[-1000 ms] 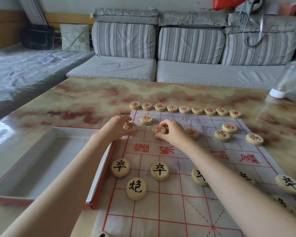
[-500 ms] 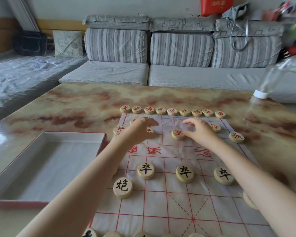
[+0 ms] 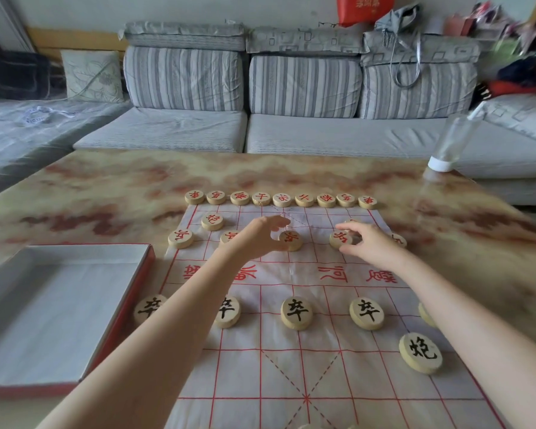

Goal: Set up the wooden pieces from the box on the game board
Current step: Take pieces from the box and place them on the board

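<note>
The game board (image 3: 291, 366), a white sheet with a red grid, lies in the middle of the table. A row of red-lettered wooden pieces (image 3: 281, 199) lines its far edge. A red cannon piece (image 3: 212, 221) and two red soldier pieces (image 3: 180, 238) sit at the far left. My left hand (image 3: 257, 238) curls thumb and forefinger round the centre red soldier (image 3: 291, 240). My right hand (image 3: 370, 244) pinches another red soldier (image 3: 340, 239). Black soldier pieces (image 3: 296, 312) form a row nearer me, with a black cannon (image 3: 420, 352) at the right. The box (image 3: 59, 305) holds no pieces.
The marbled table (image 3: 121, 187) extends beyond the board. A clear plastic bottle (image 3: 449, 144) stands upside down on its white cap at the far right corner. A grey striped sofa (image 3: 291, 128) runs behind the table.
My left hand has moved right, from the left-side pieces to the centre red soldier. My right hand has shifted to the soldier one place further right. The view has tilted down slightly.
</note>
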Demonstrator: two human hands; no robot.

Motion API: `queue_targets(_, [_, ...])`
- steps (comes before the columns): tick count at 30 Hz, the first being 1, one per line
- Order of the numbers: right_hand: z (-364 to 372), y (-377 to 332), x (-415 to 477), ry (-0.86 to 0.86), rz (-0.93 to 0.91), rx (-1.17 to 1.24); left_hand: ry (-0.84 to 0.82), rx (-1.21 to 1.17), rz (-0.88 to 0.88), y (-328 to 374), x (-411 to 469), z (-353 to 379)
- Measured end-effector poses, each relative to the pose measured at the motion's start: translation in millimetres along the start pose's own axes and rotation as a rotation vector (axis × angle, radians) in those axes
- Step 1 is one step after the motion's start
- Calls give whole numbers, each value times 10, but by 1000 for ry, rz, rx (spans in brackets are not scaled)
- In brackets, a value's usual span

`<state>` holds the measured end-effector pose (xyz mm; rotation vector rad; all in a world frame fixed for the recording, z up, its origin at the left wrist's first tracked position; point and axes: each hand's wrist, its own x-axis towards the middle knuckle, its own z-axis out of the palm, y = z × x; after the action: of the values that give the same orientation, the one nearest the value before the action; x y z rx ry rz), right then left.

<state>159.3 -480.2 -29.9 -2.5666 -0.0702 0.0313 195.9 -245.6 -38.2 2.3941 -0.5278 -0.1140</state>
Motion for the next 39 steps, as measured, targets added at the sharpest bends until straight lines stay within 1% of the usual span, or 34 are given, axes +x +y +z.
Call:
queue_targets(4, [23, 30, 38, 5, -1, 5, -14, 2, 13, -21, 30, 39])
queue_targets(11, [108, 54, 73, 124, -36, 8, 45, 33, 1, -45, 30, 95])
queue_targets(15, [145, 87, 90, 136, -34, 11, 86, 84, 17, -59, 9, 122])
queue_targets(21, [162, 72, 75, 167, -62, 20, 112, 81, 29, -56, -16, 141])
queue_targets(39, [135, 47, 37, 145, -104, 4, 109, 90, 14, -83, -14, 157])
